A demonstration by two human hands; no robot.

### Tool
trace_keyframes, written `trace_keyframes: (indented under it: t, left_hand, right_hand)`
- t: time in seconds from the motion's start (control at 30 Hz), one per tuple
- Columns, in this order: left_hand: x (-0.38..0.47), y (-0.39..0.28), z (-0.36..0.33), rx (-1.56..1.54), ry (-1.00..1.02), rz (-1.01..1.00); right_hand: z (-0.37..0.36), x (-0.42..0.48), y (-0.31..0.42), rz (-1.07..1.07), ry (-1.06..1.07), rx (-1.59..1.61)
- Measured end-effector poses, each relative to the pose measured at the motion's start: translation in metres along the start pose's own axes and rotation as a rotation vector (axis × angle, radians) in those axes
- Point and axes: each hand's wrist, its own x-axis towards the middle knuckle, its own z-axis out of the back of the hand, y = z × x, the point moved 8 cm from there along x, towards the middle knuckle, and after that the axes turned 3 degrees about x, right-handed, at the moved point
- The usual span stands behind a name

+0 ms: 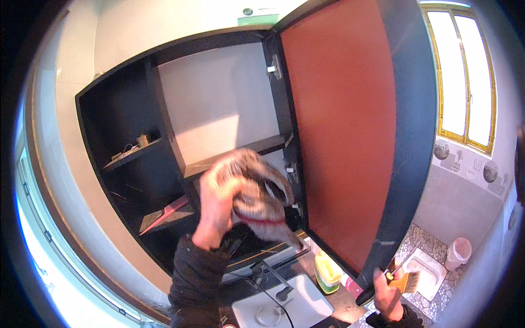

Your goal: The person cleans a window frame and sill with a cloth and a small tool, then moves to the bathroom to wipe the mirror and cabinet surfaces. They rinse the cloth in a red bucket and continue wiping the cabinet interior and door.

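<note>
My left hand (216, 205) grips a crumpled checked cloth (258, 197), blurred, in front of the open black wall cabinet (172, 119). The cloth hangs before the lower shelf area and hides part of it. At the lower right, my right hand (387, 297) holds a flat paintbrush (404, 283) with a yellowish handle. In the same hand is what looks like a screwdriver (389, 275), its thin metal shaft pointing up and its dark handle end to the left. This hand is by the bottom corner of the swung-out cabinet door (344, 135), which has a reddish-brown inner face; contact cannot be told.
Below the cabinet stand a white washbasin (303, 303), a black faucet (283, 292) and a yellow bottle (328, 272). A pink comb (164, 214) lies on a side shelf. At right are a window (463, 78), a squat toilet (422, 272) and a bucket (458, 252).
</note>
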Motion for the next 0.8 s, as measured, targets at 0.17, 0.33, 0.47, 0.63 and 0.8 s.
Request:
trace_keyframes:
  t: [0.17, 0.33, 0.47, 0.63, 0.8]
  left_hand:
    - [0.118, -0.081, -0.027, 0.517, -0.26, -0.544]
    - [0.167, 0.046, -0.053, 0.618, 0.079, 0.184]
    - [0.177, 0.069, -0.038, 0.759, 0.182, 0.217]
    - [0.185, 0.057, -0.048, 1.395, 0.438, 0.033]
    - [0.173, 0.047, -0.049, 1.458, 0.401, 0.055]
  right_hand:
    - [0.01, -0.002, -0.012, 0.006, 0.019, -0.001]
    - [0.012, 0.001, -0.009, 0.008, 0.057, -0.406]
    - [0.01, 0.0, -0.004, 0.07, 0.042, -0.198]
    - [0.014, -0.003, -0.016, 0.024, 0.06, -0.257]
    - [0.012, -0.004, -0.021, -0.006, 0.041, -0.12]
